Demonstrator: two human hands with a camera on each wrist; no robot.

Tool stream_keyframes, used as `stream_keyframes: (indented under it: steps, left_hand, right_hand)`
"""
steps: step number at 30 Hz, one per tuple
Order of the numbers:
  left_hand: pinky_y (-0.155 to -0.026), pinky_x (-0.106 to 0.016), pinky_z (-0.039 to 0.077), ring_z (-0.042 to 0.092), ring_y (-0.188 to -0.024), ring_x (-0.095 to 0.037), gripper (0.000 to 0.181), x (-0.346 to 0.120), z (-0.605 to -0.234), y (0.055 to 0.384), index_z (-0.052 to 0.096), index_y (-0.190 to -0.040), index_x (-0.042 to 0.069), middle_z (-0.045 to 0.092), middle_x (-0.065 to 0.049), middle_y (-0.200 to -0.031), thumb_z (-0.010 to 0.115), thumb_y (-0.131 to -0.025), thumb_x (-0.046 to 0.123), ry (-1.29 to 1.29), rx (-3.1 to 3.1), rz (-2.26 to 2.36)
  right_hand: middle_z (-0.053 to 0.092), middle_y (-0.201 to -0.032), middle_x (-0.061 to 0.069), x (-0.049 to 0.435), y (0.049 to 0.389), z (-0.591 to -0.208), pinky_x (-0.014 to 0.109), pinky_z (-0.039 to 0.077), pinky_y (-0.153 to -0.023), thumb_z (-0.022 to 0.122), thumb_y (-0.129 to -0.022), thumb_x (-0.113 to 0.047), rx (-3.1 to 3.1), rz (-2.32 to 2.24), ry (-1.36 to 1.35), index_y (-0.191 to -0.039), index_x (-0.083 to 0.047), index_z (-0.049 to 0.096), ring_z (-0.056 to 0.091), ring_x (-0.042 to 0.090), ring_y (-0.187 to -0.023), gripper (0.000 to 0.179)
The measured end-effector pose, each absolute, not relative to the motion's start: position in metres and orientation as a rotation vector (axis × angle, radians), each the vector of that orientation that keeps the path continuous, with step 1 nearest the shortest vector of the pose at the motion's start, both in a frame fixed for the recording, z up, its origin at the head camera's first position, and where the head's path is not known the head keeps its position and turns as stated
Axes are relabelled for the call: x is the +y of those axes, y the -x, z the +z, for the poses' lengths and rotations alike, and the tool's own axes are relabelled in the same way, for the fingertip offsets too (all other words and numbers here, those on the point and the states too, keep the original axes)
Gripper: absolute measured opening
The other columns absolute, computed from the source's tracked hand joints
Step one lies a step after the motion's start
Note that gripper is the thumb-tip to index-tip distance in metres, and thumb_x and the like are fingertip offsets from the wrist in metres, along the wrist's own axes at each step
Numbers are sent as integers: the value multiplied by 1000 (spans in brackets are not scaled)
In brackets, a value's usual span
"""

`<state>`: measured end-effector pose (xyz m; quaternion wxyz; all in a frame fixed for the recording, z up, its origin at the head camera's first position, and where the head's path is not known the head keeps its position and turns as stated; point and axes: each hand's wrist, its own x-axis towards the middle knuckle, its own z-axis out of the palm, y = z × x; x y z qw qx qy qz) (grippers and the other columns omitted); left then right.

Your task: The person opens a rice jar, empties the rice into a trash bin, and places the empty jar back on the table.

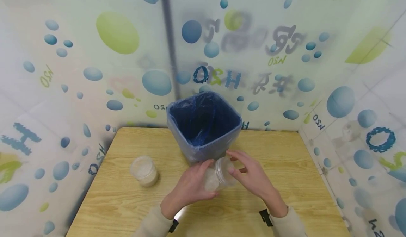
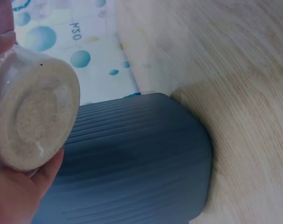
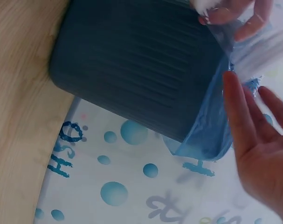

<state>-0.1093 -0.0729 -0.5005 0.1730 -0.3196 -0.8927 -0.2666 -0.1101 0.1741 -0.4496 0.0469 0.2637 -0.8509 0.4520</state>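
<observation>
My left hand (image 1: 191, 182) grips a clear jar (image 1: 211, 180) with pale, grainy contents, tilted on its side. The base of that jar (image 2: 38, 114), beige through the plastic, faces the left wrist camera. A ridged clear section (image 1: 226, 172) forms its right end, beside my right hand (image 1: 253, 175). In the right wrist view, the right fingers (image 3: 239, 116) are spread and fairly straight near the blurred clear plastic; whether they touch it is hard to tell. Just behind the jar stands a blue-grey bin (image 1: 206, 150) lined with a blue plastic bag (image 1: 200, 136).
On the left of the wooden table (image 1: 120, 191) stands a second clear jar (image 1: 144, 172) with beige contents. A patterned wall covering (image 1: 127, 68) closes off the back and both sides. Dark straps (image 1: 265, 217) sit at both wrists.
</observation>
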Motion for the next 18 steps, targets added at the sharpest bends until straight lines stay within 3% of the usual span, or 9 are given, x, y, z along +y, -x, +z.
stream_keyframes:
  steps: [4,7,12,18]
  left_hand:
    - [-76,-40,57,67,-91,-22,100,-71,-499,109,52,-136,6,68,-6,-109,96,-57,48,861,-2522,-697]
    - [-76,-41,57,67,-90,-24,99,-71,-498,109,54,-136,5,68,-8,-106,96,-57,48,831,-2519,-662]
    - [-75,-41,57,66,-89,-24,99,-69,-498,109,55,-136,5,68,-9,-103,95,-58,50,808,-2518,-616]
    - [-76,-41,57,66,-90,-25,96,-69,-498,109,55,-137,6,67,-8,-105,94,-61,51,814,-2534,-600]
  right_hand:
    - [66,-132,7,169,110,-452,24,57,-66,58,-101,-55,-2635,1257,-694,-140,-9,63,68,25,-105,60]
    - [67,-132,6,164,109,-451,28,58,-68,57,-99,-61,-2656,1138,-667,-139,-10,64,70,22,-103,65]
    - [67,-133,5,157,105,-446,41,59,-83,69,-93,-57,-2719,971,-605,-138,-12,65,69,22,-108,64]
    - [64,-134,5,155,103,-441,26,59,-69,78,-88,-51,-2776,1113,-582,-140,-12,63,68,22,-107,66]
